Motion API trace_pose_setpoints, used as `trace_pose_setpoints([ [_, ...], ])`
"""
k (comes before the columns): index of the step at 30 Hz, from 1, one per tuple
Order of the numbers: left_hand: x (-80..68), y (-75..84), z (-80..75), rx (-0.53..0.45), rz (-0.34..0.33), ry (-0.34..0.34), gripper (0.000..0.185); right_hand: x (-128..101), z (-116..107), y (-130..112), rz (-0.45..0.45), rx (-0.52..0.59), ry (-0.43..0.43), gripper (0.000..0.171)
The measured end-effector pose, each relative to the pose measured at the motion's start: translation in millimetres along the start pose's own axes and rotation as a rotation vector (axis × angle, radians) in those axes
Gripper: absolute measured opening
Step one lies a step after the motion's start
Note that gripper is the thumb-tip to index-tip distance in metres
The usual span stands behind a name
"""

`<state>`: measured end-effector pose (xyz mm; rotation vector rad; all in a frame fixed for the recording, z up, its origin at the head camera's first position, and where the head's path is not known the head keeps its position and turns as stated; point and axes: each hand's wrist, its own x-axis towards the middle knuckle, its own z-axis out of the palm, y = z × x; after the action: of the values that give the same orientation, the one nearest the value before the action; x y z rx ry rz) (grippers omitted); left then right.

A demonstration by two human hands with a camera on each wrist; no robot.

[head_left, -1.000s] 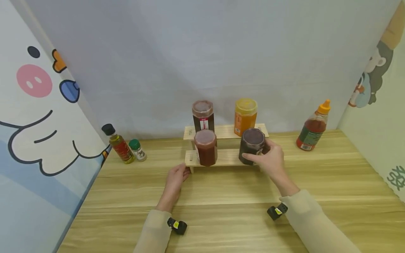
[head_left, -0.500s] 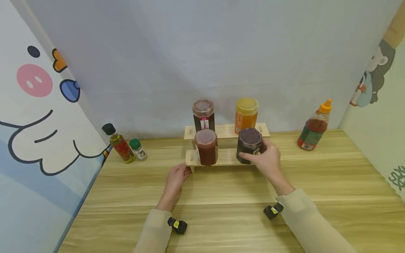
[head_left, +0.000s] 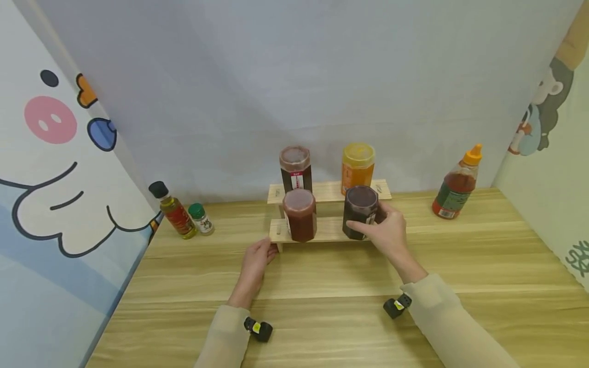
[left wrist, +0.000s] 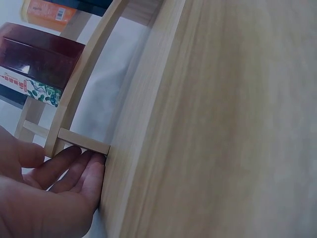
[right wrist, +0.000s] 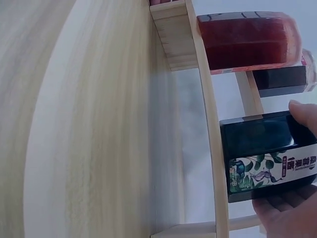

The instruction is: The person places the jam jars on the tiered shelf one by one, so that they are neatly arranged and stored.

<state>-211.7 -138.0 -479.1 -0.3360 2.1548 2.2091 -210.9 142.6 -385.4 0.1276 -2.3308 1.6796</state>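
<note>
A two-step wooden rack (head_left: pixel 331 225) stands on the table with jars on both steps. My right hand (head_left: pixel 390 230) holds a dark jam jar (head_left: pixel 360 212) between thumb and fingers, at the right part of the lower step. In the right wrist view the jar (right wrist: pixel 267 153) is upright against the shelf, its label showing purple and green print. My left hand (head_left: pixel 255 259) grips the rack's lower left end, the thumb (left wrist: pixel 29 154) at the shelf end and the fingers by the leg. A red-brown jar (head_left: pixel 300 217) sits at the left of the lower step.
On the upper step stand a dark jar (head_left: pixel 296 166) and an orange jar (head_left: pixel 357 171). An oil bottle (head_left: pixel 176 214) and a green-capped shaker (head_left: pixel 201 220) are at left; a red sauce bottle (head_left: pixel 455 186) is at right. A pale curtain (head_left: pixel 294 76) hangs behind.
My right hand has shifted the dark jam jar a little to the left along the lower step. My left hand keeps its place at the rack's end.
</note>
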Motion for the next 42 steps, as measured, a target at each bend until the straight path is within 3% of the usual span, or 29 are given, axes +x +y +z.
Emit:
trace_pose_setpoints([
  [9, 0.8, -1.6, -0.5, -0.012, -0.007, 0.007, 0.042, 2.4, -2.1, 7.8, -0.023, 0.001, -0.057, 0.057],
  [18, 1.1, -2.4, 1.6, -0.019, -0.007, 0.005, 0.042, 8.4, -7.2, 45.1, 0.020, -0.010, -0.118, 0.071],
  [28, 0.8, -1.7, 0.0, -0.024, -0.013, -0.006, 0.042, -0.5, -18.5, 43.6, 0.018, -0.041, -0.172, 0.078],
  [35, 1.6, -2.4, 0.8, -0.043, -0.002, -0.007, 0.041, -8.1, -26.7, 17.0, 0.023, -0.035, -0.191, 0.073],
  [42, 1.2, -1.3, 1.2, -0.071, -0.020, 0.012, 0.041, -4.2, -32.5, 42.2, 0.038, -0.056, -0.185, 0.083],
])
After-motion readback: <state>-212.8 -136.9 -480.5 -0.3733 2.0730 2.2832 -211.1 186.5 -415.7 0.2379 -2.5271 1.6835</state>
